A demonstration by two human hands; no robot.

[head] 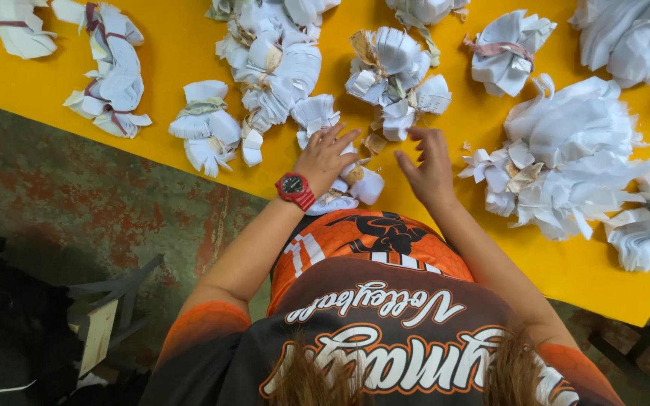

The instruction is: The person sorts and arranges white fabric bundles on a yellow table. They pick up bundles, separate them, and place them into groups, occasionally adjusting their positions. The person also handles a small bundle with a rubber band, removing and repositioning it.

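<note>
Head view, looking straight down over an orange-and-black printed jersey (385,301) at a bright yellow tabletop (182,53) covered with tied bundles of white cut fabric pieces. Left hand (326,156), with a red wristwatch (296,189) on the wrist, lies palm down with fingers spread and slightly curled, resting on a small white bundle of fabric pieces with tan ties (349,188) at the near edge of the tabletop; it presses on the bundle, full grasp cannot be told. Right hand (428,167) is just beside it, fingers loosely curled and half open, fingertips up near the lower edge of a white and tan-tied bundle cluster (394,75); it holds nothing that shows. A small tan scrap (374,143) sits between the two hands. Left of the left hand, a folded white bundle with a pale green band (206,120), and further left a long white bundle with dark red ties (114,71). Above the left hand, a long heap of white pieces with tan ties (272,56). Right of the right hand, a large loose pile of crumpled white pieces (566,158), and above it a white bundle with a pink band (504,51). Below the tabletop on the left, worn reddish-grey concrete floor (99,188) and a dark wooden stool or frame (103,316), partly in shadow.
</note>
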